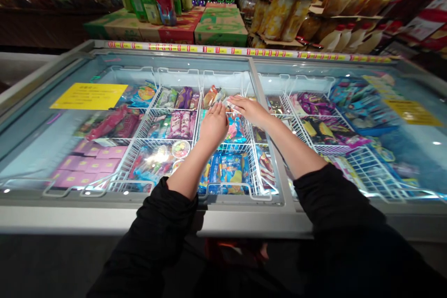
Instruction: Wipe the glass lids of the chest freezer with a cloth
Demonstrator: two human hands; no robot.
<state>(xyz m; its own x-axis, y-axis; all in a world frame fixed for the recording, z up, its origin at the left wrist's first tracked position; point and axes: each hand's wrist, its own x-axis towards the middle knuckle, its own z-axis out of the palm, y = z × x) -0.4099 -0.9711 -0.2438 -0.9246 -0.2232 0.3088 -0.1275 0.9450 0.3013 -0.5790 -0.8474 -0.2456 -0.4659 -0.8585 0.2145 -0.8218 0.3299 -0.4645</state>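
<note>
My left hand (214, 125) reaches over the middle baskets of a chest freezer, its fingers stretched out and a thin ring on one of them. My right hand (250, 109) comes in from the right, with its fingertips close to the left hand's. Under the right fingers is a small white crumpled piece (227, 102); whether it is a cloth or a wrapper I cannot tell. Blue ice cream packs (235, 130) and snack packs in brown and orange wrappers (210, 96) lie below the hands. Whether the hands rest on the glass or reach past it is unclear.
A freezer frame bar (263, 102) runs beside my right forearm. Wire baskets (141, 132) hold purple packs (181, 123) and pink boxes (89, 163). A yellow notice (89, 96) is on the left glass. Behind the freezer stand bottles (164, 0), cartons (221, 28) and jars (279, 14).
</note>
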